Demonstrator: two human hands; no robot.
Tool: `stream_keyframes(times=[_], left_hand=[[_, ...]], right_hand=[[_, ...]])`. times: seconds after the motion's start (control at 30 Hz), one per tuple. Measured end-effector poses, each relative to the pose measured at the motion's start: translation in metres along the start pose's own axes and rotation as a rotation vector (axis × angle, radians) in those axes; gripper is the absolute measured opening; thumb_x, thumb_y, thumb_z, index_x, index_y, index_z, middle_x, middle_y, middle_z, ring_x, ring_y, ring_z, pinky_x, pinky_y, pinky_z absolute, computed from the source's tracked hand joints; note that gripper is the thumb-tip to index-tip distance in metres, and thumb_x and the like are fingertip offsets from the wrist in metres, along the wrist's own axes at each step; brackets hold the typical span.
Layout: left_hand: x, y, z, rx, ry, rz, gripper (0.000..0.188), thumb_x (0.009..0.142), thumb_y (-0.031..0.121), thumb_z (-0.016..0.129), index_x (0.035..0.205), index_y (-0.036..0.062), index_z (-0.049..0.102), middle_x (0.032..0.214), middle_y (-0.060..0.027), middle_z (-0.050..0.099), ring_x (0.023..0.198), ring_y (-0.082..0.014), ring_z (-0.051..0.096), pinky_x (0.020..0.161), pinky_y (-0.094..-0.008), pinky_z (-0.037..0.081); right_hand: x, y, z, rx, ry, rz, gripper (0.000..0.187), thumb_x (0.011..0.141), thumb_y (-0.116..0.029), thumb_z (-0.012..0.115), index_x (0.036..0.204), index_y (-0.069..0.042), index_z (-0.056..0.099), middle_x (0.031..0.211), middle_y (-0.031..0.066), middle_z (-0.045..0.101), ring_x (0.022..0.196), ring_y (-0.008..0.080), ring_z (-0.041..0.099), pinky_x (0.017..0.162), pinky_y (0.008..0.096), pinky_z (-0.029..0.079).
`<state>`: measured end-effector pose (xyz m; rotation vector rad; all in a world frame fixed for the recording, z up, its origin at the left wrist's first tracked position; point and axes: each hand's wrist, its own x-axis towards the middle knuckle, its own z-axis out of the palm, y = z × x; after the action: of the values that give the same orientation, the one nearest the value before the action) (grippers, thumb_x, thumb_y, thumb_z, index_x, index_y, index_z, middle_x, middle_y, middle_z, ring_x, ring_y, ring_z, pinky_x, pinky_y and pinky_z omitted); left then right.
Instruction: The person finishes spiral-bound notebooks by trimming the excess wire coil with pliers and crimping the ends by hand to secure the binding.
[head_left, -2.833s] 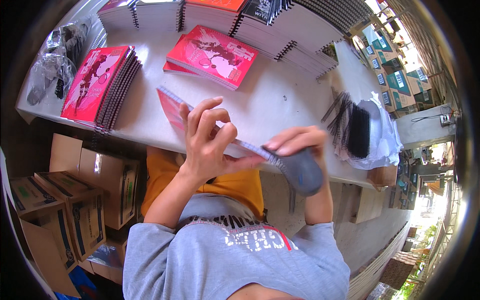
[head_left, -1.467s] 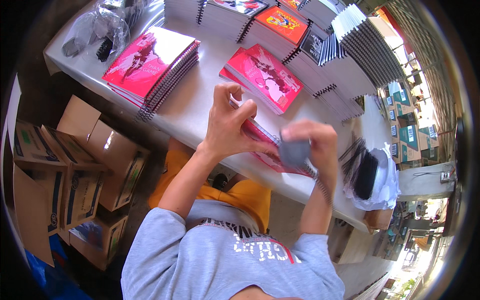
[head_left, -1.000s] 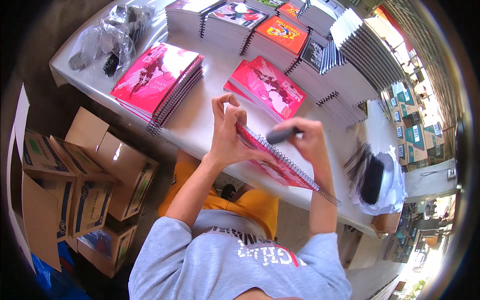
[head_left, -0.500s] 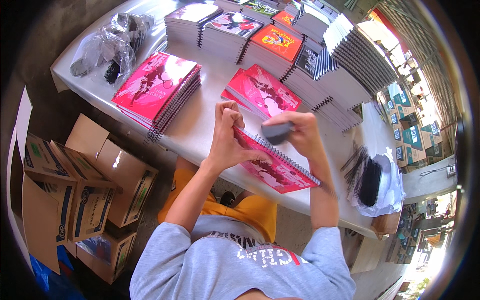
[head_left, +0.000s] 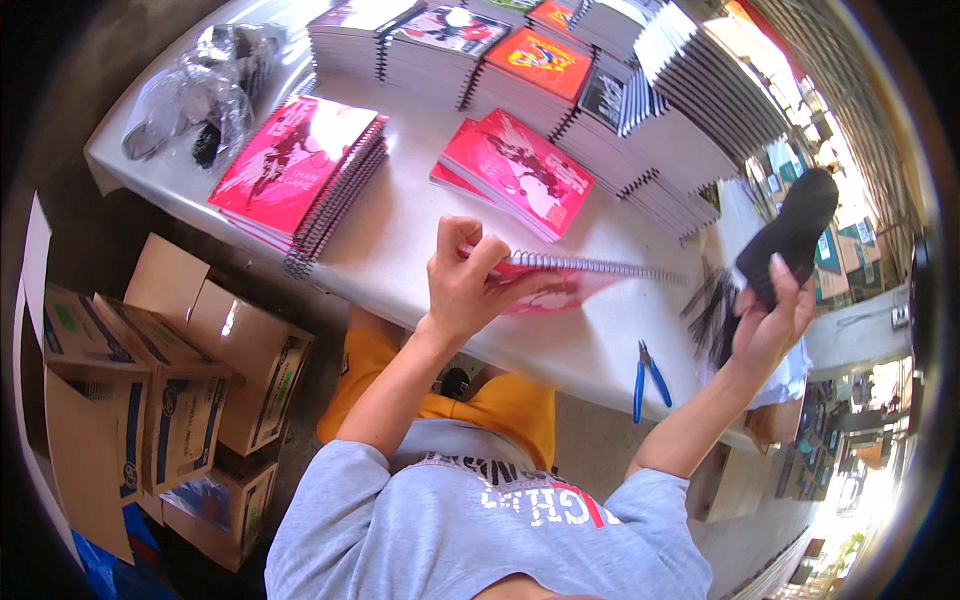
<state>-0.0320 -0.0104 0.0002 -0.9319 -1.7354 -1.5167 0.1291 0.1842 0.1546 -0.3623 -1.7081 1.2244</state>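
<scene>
My left hand grips a pink spiral notebook by its left end, over the near part of the table. Its spiral wire runs along the top edge and sticks out past the right end; motion blurs it. Off to the right, my right hand is closed round a black shoe sole, held upright. Blue-handled cutters lie on the table edge, between my hands and nearer to me. Two more pink notebooks lie overlapping just beyond my left hand.
A stack of pink notebooks stands on the left of the white table. Taller notebook stacks line the back. Loose black coils lie beside my right hand, a plastic bag far left. Cardboard boxes sit on the floor at left.
My right hand has swung right with the shoe sole, away from the notebook's spiral. The notebook has tilted in my left hand. The cutters, hidden before, now show.
</scene>
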Motion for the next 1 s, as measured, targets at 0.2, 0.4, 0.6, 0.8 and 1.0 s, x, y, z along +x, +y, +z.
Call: stream_keyframes(times=[0.2, 0.4, 0.6, 0.8, 1.0], left_hand=[[0.001, 0.003, 0.007, -0.007, -0.017, 0.024, 0.048, 0.051, 0.034, 0.087, 0.068, 0.0088, 0.05, 0.081, -0.006, 0.039, 0.056, -0.016, 0.042, 0.042, -0.0286, 0.04], [0.013, -0.013, -0.009, -0.095, -0.129, 0.009, 0.05, 0.047, 0.031, 0.088, 0.07, 0.0073, 0.052, 0.081, -0.0065, 0.042, 0.065, -0.0186, 0.045, 0.051, -0.0304, 0.041], [0.012, -0.033, -0.002, -0.469, -0.268, 0.04, 0.058, 0.042, 0.036, 0.089, 0.078, 0.0087, 0.052, 0.081, -0.0037, 0.04, 0.071, -0.0169, 0.042, 0.059, -0.0276, 0.038], [0.0, -0.044, 0.007, -0.724, -0.339, -0.275, 0.087, 0.041, 0.029, 0.093, 0.101, 0.0122, 0.032, 0.091, -0.0024, 0.038, 0.084, -0.0117, 0.04, 0.072, -0.0263, 0.039], [0.007, -0.04, 0.008, -0.785, -0.393, -0.29, 0.084, 0.043, 0.023, 0.093, 0.093, 0.0117, 0.026, 0.088, -0.0022, 0.034, 0.082, -0.0137, 0.039, 0.075, -0.027, 0.04]], right_hand=[[-0.104, 0.046, 0.101, -0.622, -0.328, -0.292, 0.038, 0.076, -0.007, 0.062, 0.113, 0.001, 0.057, 0.071, 0.016, 0.061, 0.056, 0.0276, 0.059, 0.052, 0.0352, 0.047], [-0.151, 0.032, 0.033, -0.308, -0.663, 0.176, 0.036, 0.073, -0.007, 0.066, 0.108, 0.0, 0.059, 0.072, 0.0124, 0.06, 0.061, 0.0232, 0.06, 0.054, 0.0316, 0.048], [-0.084, 0.005, -0.06, 0.383, -0.177, -0.322, 0.016, 0.079, -0.014, 0.057, 0.089, -0.001, 0.058, 0.087, 0.0143, 0.058, 0.08, 0.0274, 0.057, 0.073, 0.0375, 0.046], [-0.029, 0.057, 0.045, 0.275, -0.631, 0.028, 0.026, 0.074, -0.007, 0.062, 0.098, 0.001, 0.064, 0.093, 0.0131, 0.065, 0.09, 0.02, 0.06, 0.081, 0.0295, 0.046], [-0.045, 0.079, 0.09, 0.267, -0.735, 0.139, 0.022, 0.075, 0.011, 0.056, 0.091, 0.0, 0.066, 0.081, 0.0051, 0.067, 0.075, 0.0124, 0.063, 0.068, 0.0248, 0.049]])
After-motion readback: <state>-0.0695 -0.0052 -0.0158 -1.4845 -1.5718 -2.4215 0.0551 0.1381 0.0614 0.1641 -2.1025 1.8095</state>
